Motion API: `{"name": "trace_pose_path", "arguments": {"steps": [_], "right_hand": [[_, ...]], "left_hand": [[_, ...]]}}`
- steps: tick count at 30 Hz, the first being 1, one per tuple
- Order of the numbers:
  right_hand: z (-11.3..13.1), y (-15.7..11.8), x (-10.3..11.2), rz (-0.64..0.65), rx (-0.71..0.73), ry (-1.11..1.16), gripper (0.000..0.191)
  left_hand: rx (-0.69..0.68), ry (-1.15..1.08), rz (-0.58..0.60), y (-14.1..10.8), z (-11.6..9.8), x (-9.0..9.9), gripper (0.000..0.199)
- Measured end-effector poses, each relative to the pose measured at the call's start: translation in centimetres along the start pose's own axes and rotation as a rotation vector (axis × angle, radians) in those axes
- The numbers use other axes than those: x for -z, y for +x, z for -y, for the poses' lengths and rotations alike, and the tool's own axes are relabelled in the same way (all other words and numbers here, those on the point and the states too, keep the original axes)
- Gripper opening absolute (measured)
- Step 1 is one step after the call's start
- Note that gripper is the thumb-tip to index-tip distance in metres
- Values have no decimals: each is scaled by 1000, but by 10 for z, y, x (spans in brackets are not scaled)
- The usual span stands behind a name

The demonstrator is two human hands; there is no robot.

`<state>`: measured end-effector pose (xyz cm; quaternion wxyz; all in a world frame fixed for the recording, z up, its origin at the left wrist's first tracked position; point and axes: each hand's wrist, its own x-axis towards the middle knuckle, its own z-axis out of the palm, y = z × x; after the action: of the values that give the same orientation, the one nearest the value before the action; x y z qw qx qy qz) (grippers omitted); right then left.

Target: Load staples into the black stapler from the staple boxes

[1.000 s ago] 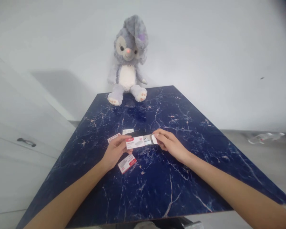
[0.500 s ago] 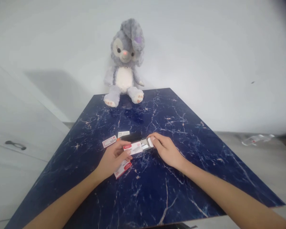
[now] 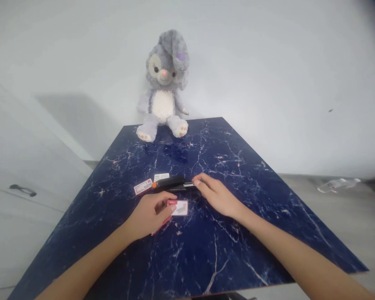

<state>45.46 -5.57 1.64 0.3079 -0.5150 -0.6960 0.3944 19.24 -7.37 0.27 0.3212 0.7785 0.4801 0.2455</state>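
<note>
Over tabletop, my left hand pinches staple box, right hand stapler; work looks midway, neither released.

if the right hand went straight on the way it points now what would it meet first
The black stapler, most likely: the right hand is right at its metal end, though depth makes actual contact hard to judge.
</note>
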Motion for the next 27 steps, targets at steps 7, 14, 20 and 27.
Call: {"name": "trace_pose_path", "arguments": {"steps": [7, 14, 20, 27], "right_hand": [[-41, 26, 27, -66, -126, 34, 25], [-39, 28, 25, 15, -145, 257, 30], [-38, 30, 20, -245, -148, 344, 35], [-27, 26, 16, -428, -275, 647, 26]], "left_hand": [[-226, 309, -43, -1, 8, -1, 32], [-393, 350, 10, 0, 0, 4, 35], [-368, 369, -58, 2, 4, -10, 34], [-356, 334, -324, 0, 9, 9, 24]]}}
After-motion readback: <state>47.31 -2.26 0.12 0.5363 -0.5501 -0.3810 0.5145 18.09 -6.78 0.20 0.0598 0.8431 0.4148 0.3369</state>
